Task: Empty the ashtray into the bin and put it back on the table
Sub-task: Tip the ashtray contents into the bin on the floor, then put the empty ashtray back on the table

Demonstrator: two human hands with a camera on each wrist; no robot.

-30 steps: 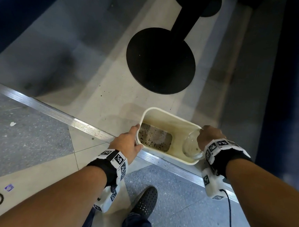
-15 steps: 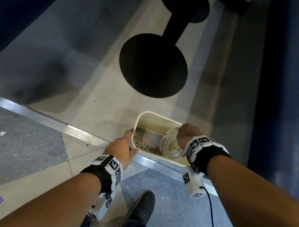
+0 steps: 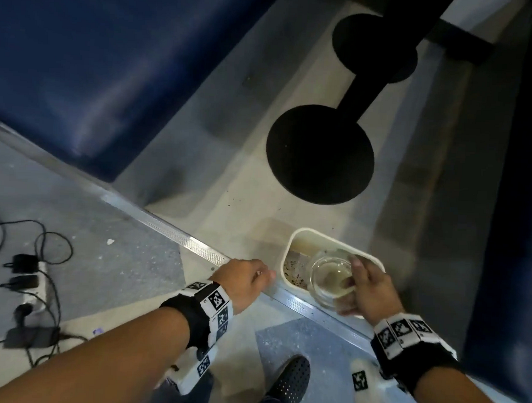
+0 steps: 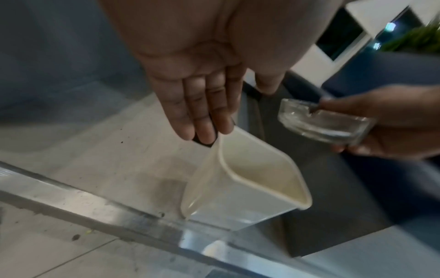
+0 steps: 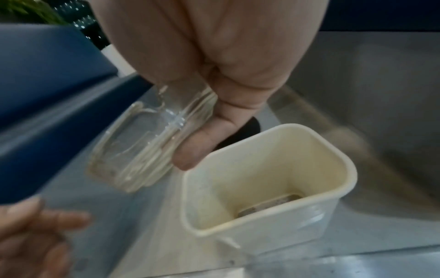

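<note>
A cream plastic bin (image 3: pixel 300 233) stands on the floor, with dark ash specks on its bottom. My right hand (image 3: pixel 366 286) grips a clear glass ashtray (image 3: pixel 328 277) by its rim, just above the bin's near side. In the head view the ashtray's hollow faces up and looks empty. The right wrist view shows the ashtray (image 5: pixel 138 150) beside and above the bin (image 5: pixel 273 169). My left hand (image 3: pixel 252 278) hangs just left of the bin and holds nothing. In the left wrist view its fingers (image 4: pixel 204 112) are straight, close to the bin's rim (image 4: pixel 250 180).
A black round table base (image 3: pixel 320 155) stands on the floor beyond the bin. Blue seats flank it on the left (image 3: pixel 81 71) and right (image 3: pixel 517 212). A metal floor strip (image 3: pixel 180 240) runs past the bin. A power strip with cables (image 3: pixel 29 279) lies at the left. My shoe (image 3: pixel 290 382) is near.
My left hand has let go of the bin's rim and drawn back to the left. My right hand has turned the ashtray from tipped to mouth-up and lifted it.
</note>
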